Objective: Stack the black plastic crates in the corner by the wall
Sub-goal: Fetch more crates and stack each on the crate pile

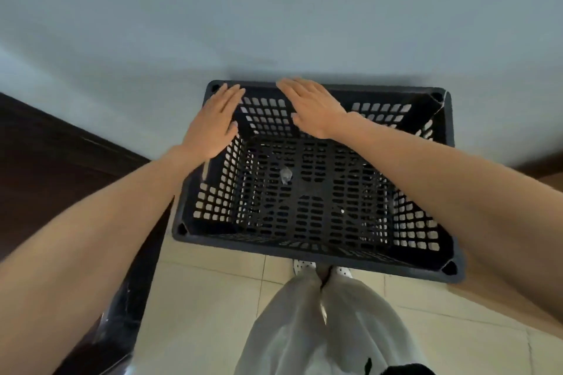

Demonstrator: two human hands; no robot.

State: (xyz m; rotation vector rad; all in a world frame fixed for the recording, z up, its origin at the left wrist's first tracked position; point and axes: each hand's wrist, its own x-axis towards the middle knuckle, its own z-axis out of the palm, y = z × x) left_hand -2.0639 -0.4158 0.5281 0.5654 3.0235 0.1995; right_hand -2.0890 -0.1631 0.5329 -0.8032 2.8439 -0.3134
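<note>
Against the far wall sits the black crate [304, 250], with the left hand [213, 122] and right hand [310, 106] spread flat over its far rim, holding nothing. It looks like light, stiff latticed plastic, and the opposite side rims seem the surest hold.

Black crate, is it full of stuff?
No, the black crate is almost empty: only one small clear scrap lies on its holed bottom.
</note>
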